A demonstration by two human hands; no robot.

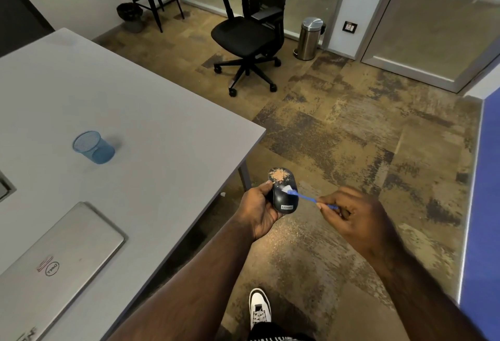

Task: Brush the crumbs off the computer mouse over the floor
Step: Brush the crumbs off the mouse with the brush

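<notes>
My left hand (257,212) grips a black computer mouse (284,200) from its left side and holds it over the brown floor, just past the table's corner. A patch of tan crumbs (280,175) covers the mouse's far end. My right hand (351,216) pinches the handle of a small blue brush (308,198). The brush's white bristle head rests on the middle of the mouse's top, short of the crumbs.
A grey table (135,113) lies to my left with a blue mesh cup (93,147) and a closed silver laptop (56,256) on it. A black office chair (251,32) and a steel bin (308,38) stand farther off. A blue panel (484,205) borders the right. My shoe (259,308) is below.
</notes>
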